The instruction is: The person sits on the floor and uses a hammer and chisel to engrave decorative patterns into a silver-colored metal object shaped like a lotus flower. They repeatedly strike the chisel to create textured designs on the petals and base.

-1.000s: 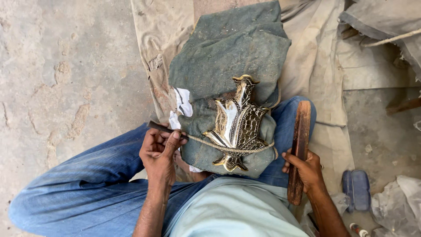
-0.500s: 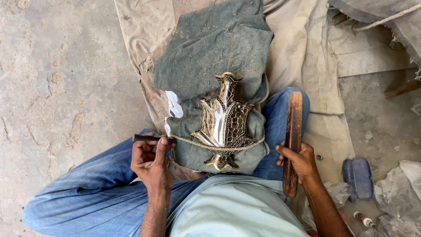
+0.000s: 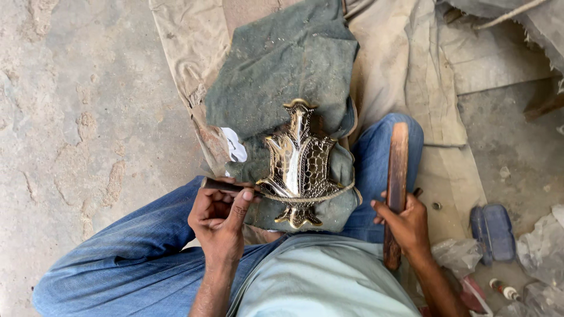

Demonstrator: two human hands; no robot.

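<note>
Since half a second ago the left hand (image 3: 220, 214) has slid slightly toward the brass piece (image 3: 299, 164), and the tip of its punch (image 3: 226, 186) now sits at the piece's lower left edge; the right hand (image 3: 405, 223) and its stick (image 3: 396, 188) have hardly shifted. The left fingers are closed around the thin dark punch, the thumb laid along it. The right fingers grip the long, flat, reddish-brown wooden stick, held upright beside the right knee.

The brass piece lies on the lap, on a coarse grey-green cloth (image 3: 276, 64), bound across its lower part by a cord (image 3: 311, 198). It is shiny, leaf-like, with netted relief and dark hollows. A tan sheet (image 3: 411, 76) lies under the cloth. To the left, rough pitted concrete floor (image 3: 76, 105) lies open; to the right, a small blue case (image 3: 492, 232) and crumpled plastic bags (image 3: 540, 246) crowd the sheet's edge.
</note>
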